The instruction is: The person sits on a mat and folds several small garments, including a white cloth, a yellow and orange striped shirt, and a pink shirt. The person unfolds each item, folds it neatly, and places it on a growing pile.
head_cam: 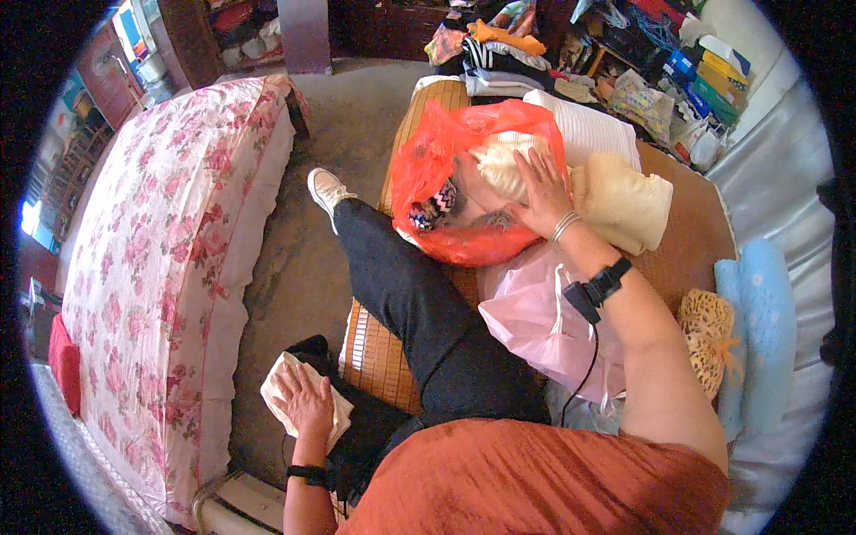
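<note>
My left hand lies flat, fingers apart, on a folded cream cloth resting over my left knee. With fingers spread, my right hand presses on a cream ribbed garment at the mouth of a red plastic bag. Inside that bag there is also a patterned knit item and something grey and furry, partly hidden. Just below my right wrist, a pale pink drawstring bag lies on the mat. A folded cream garment sits right of the red bag.
I sit on a bed with a bamboo mat. Behind the red bag are a white folded quilt and piled clothes. Blue rolls and a leopard-print bundle lie at right. A flower-covered bed stands across the floor.
</note>
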The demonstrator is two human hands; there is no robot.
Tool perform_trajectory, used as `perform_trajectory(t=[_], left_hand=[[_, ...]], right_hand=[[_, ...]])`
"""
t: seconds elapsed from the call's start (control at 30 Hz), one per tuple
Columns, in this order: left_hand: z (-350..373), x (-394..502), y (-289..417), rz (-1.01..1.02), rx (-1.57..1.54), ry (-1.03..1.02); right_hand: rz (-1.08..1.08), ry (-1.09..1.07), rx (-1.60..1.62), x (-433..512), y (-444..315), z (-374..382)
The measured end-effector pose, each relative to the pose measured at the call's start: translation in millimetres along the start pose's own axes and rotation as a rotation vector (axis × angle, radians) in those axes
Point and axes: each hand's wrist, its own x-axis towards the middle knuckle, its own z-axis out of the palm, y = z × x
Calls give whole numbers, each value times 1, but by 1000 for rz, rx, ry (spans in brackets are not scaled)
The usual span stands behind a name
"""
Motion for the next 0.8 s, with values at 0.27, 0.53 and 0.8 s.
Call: perform_trajectory(t=[0.27, 0.53, 0.8], left_hand=[[2, 2, -5, 33, 8, 7], [5, 3, -4, 64, -8, 39], [6, 1, -9, 33, -35, 10]], right_hand=[[371, -430, 444, 26, 38, 22], [-85, -125, 83, 2, 29, 16], [294, -160, 482, 21, 51, 19]])
